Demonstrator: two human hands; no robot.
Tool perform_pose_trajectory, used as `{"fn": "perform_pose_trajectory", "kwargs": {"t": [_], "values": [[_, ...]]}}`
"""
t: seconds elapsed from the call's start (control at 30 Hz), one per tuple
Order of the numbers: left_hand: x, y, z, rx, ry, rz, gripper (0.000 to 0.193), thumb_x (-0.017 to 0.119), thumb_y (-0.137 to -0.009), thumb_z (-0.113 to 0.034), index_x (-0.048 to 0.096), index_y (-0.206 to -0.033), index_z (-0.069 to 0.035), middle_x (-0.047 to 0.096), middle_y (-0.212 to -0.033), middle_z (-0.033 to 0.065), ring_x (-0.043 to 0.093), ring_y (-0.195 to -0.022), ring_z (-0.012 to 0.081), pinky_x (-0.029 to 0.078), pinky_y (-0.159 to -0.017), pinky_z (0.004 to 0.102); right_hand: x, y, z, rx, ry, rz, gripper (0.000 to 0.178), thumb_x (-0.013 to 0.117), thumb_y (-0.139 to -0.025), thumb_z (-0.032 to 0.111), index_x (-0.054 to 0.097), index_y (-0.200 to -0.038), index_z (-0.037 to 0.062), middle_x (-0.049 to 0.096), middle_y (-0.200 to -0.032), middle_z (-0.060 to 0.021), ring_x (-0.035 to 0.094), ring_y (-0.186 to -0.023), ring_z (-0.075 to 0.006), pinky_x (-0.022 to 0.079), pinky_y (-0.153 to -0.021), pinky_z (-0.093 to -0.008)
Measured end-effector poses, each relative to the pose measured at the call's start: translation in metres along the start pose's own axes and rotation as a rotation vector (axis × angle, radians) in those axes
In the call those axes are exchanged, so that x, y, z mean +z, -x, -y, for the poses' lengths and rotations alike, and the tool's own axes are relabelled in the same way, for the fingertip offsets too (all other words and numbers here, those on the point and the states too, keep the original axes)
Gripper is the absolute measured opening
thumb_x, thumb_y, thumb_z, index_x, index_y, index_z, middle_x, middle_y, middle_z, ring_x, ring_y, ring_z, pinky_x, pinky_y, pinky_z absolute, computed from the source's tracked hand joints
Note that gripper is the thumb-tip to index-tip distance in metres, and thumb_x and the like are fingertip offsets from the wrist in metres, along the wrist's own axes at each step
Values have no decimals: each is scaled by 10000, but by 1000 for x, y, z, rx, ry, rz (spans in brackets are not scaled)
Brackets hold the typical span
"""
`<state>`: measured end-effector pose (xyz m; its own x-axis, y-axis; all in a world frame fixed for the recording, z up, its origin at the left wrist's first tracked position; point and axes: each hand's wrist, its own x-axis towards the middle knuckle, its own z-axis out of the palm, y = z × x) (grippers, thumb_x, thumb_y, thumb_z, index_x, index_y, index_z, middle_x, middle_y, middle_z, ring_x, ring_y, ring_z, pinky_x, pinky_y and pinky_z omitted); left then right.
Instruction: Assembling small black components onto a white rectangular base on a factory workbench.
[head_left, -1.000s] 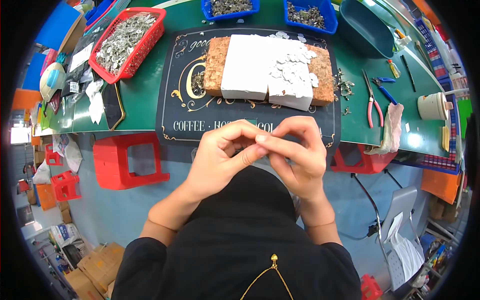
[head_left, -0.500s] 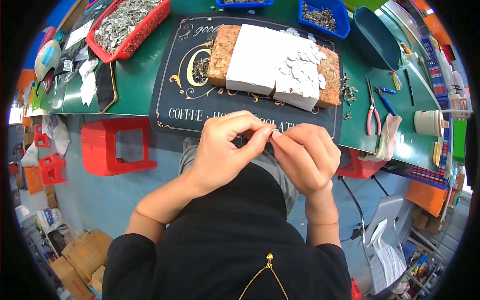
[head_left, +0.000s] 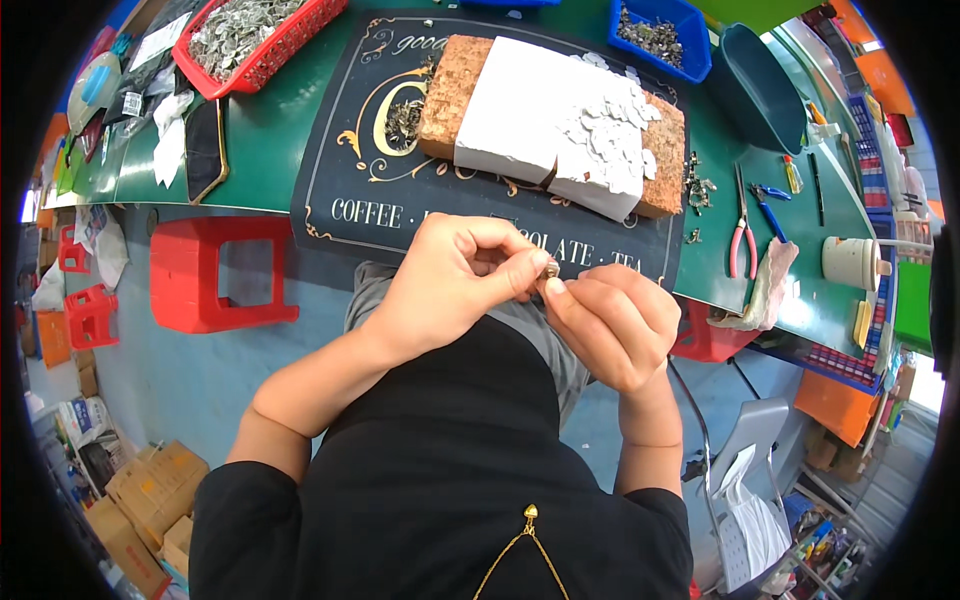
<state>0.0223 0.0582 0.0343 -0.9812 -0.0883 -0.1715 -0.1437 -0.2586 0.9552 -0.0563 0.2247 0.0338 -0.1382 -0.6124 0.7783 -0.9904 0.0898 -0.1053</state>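
Observation:
Between my fingertips is a small shiny metal piece point(head_left: 551, 269), too small to tell its kind. My left hand point(head_left: 455, 280) pinches it between thumb and forefinger. From the other side, the thumb and fingers of my right hand point(head_left: 618, 322) close on it too. Both hands are just off the table's near edge, above my lap. Beyond them a brick-like brown block point(head_left: 447, 100) lies on a dark printed mat point(head_left: 350, 225). A white sheet point(head_left: 508, 110) covers its middle, with many flat white pieces point(head_left: 608, 125) spread over the right part.
A red basket point(head_left: 268, 70) of metal pieces stands back left. At the back right are a blue tray point(head_left: 690, 62) of small parts and a dark green bin point(head_left: 755, 95). Pink-handled pliers point(head_left: 740, 245), blue-handled cutters point(head_left: 770, 215) and a cloth point(head_left: 770, 285) lie on the right.
The fingertips have parted slightly and turned, so the metal piece shows more. The whole view has shifted a little; both hands keep their pinch.

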Motion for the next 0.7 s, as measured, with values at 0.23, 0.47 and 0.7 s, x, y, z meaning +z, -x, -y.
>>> {"fn": "perform_pose_trajectory", "kwargs": {"t": [0.23,0.47,0.7], "values": [[3,1,5,84,-138,-29,144,632,-900,-91,691,-910,41,670,-783,69,613,-692,81,489,-611,208,-4,1,-2,103,-100,116,257,792,-592,-5,669,-816,26,609,-735,-55,602,-649,-202,494,-538,-295],[8,5,-1,406,-482,-150,120,626,-870,-41,701,-920,39,687,-802,117,633,-686,132,486,-611,239,4,8,13,520,-240,-83,301,807,-621,-36,673,-888,3,625,-790,-103,608,-686,-199,483,-588,-274],[15,0,1,532,-508,-149,125,621,-871,-33,702,-929,42,692,-831,127,642,-732,148,497,-646,253,8,10,23,607,-219,-181,277,776,-653,-68,674,-901,1,633,-819,-104,605,-704,-180,481,-594,-263]]}}
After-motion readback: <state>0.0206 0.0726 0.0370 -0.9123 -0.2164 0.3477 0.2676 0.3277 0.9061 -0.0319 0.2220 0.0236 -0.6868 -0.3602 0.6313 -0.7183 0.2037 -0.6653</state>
